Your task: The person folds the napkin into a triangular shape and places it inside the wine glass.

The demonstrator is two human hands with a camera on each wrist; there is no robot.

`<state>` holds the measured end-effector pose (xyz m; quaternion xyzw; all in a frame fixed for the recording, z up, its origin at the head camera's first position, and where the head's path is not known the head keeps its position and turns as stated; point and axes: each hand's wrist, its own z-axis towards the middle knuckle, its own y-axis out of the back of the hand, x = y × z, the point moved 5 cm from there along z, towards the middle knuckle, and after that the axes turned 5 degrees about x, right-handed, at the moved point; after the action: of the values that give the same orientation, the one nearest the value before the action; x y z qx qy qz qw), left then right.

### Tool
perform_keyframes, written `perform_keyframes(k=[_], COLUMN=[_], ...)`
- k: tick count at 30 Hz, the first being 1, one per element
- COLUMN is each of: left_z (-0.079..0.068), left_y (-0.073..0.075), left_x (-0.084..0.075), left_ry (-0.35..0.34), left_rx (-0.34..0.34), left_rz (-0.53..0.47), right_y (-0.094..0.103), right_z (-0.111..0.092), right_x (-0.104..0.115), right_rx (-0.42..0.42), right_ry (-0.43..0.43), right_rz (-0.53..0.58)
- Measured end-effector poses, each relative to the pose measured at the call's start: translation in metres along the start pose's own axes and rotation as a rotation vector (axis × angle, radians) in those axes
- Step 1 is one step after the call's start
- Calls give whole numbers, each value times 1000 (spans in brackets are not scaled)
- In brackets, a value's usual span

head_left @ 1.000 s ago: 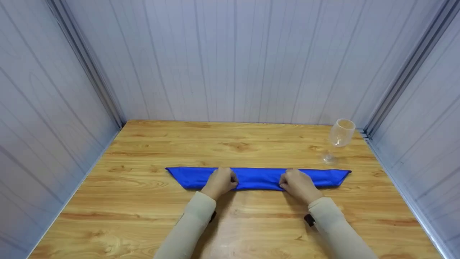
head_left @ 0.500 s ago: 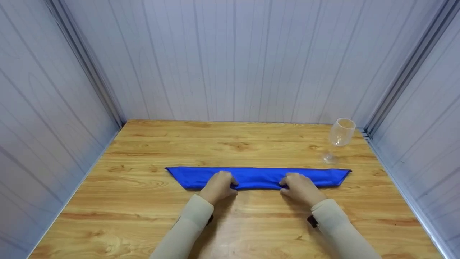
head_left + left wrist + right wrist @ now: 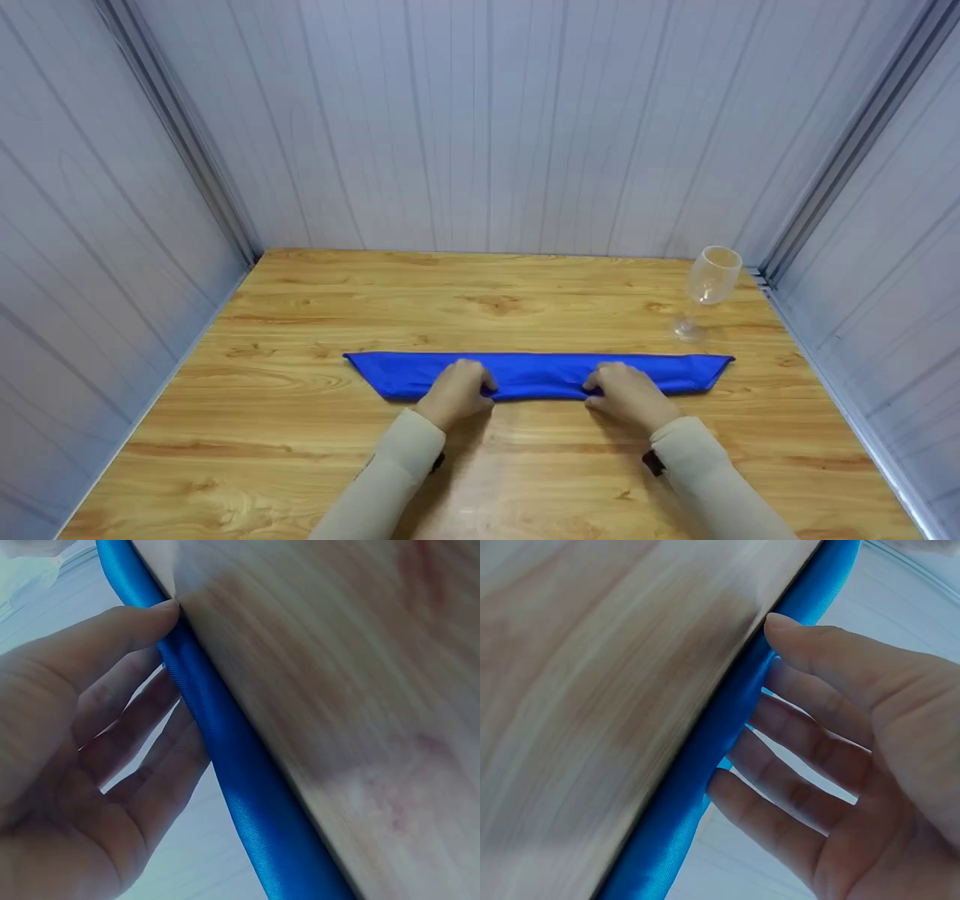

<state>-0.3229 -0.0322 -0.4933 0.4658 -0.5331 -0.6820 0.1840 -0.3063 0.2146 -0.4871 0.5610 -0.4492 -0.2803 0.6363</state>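
A shiny blue cloth, folded into a long flat strip with slanted ends, lies across the table in the head view. Left of its middle, my left hand holds the near edge. My right hand does the same right of the middle. In the left wrist view, the thumb sits at the table-side edge of the cloth, and the fingers reach over its top. The right wrist view mirrors this, with the thumb at the edge of the cloth and fingertips partly hidden by the fold.
A clear stemmed wine glass stands upright at the back right of the wooden table, beyond the cloth's right end. Pale panelled walls enclose the table at the back and both sides.
Both hands have shifted their hold, with the thumbs now showing at the near edge, apart from the forefingers. The cloth has slid slightly toward me over the last half second.
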Motion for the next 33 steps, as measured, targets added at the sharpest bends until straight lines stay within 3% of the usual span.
perform_keyframes(k=[10,19,26,33], left_z=[-3,-7,-7,-7], left_y=[-5,-1,0,-1], left_x=[-2,1,-1,-1], left_ry=[-2,24,25,5], left_rx=[-3,11,33,49], left_rz=[61,29,83,105], right_y=[-1,0,0,-1], right_z=[-5,-7,-9,-9], right_x=[3,7,6,7], right_rx=[21,11,10,-2], right_ry=[-13,4,-30,-19], right_rz=[21,3,5,-74])
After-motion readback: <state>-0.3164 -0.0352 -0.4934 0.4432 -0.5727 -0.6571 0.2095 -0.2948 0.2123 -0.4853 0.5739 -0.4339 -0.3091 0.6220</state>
